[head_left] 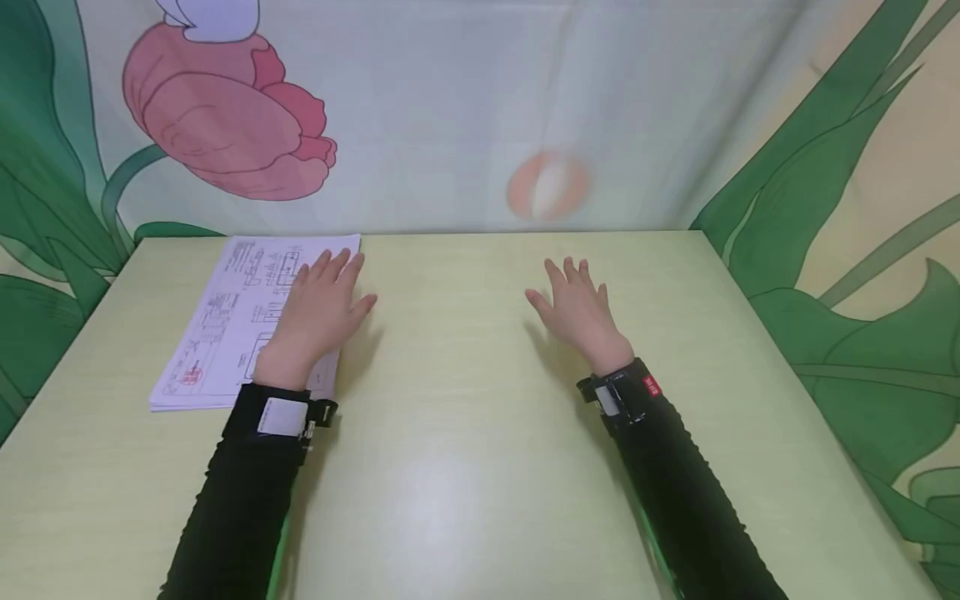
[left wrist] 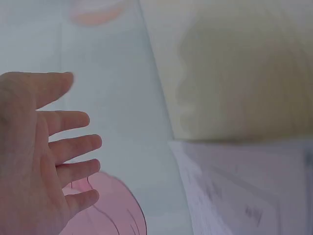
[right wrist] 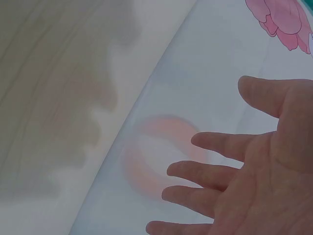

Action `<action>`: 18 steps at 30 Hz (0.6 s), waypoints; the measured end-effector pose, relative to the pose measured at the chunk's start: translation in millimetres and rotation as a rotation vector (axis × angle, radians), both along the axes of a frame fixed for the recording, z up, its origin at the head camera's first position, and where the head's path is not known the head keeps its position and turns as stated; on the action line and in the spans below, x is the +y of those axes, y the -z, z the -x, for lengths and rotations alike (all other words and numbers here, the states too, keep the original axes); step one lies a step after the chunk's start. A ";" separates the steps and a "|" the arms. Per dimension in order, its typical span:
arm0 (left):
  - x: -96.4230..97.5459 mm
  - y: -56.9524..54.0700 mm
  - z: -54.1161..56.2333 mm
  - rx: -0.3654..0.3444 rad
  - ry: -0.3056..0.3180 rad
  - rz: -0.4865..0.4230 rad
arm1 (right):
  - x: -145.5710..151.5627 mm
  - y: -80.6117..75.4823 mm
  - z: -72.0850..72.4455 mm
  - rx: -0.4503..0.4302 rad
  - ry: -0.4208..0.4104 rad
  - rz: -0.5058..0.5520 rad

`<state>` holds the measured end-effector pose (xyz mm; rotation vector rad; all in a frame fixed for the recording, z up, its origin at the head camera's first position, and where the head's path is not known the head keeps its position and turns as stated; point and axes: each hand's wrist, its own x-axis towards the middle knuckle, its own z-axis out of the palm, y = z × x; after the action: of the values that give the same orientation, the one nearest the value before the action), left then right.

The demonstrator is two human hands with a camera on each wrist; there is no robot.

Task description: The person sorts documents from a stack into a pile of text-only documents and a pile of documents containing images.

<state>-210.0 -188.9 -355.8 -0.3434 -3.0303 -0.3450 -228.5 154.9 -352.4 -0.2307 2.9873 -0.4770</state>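
Observation:
In the head view the left hand (head_left: 318, 312) is over the right part of a stack of printed sheets (head_left: 217, 333), its fingers spread and pointing away from the body. The left wrist view shows that hand's palm side (left wrist: 39, 147) with the sheets (left wrist: 244, 186) apart from it, so it appears raised above them. On the other side the right hand (head_left: 581, 312) hovers over the bare tabletop (head_left: 450, 375), fingers spread and holding nothing. Its palm (right wrist: 264, 181) and straight fingers fill the lower right of the right wrist view.
Behind the table hangs a pale cloth (head_left: 435, 117) with a pink flower print (head_left: 225, 117) and a blurred orange-and-white round patch (head_left: 549, 185). Large green leaf prints (head_left: 855, 375) flank the table. The sheets lie near its far left edge.

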 end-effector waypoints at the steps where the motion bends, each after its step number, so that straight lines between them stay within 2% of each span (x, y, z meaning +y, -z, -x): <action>1: -6.0 -1.7 -0.7 -0.003 -0.014 0.001 | 0.2 0.0 -0.1 0.000 0.001 0.001; 6: -47.3 -5.6 -8.4 -0.014 -0.114 0.001 | -0.4 -0.1 -0.6 -0.002 -0.001 0.001; 11: -96.4 -1.9 -21.1 -0.015 -0.223 -0.009 | -1.0 0.4 -0.4 -0.008 -0.001 0.001; 14: -122.6 3.5 -33.1 -0.020 -0.264 0.009 | -1.2 0.5 -0.2 -0.013 0.001 -0.004; 18: -148.0 11.9 -51.1 -0.093 -0.284 0.037 | -1.3 0.0 0.6 -0.016 0.005 -0.011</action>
<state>-158.9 -336.9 -367.7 0.1052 -3.1183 -0.2915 -229.1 153.6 -352.4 -0.2181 2.9751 -0.4610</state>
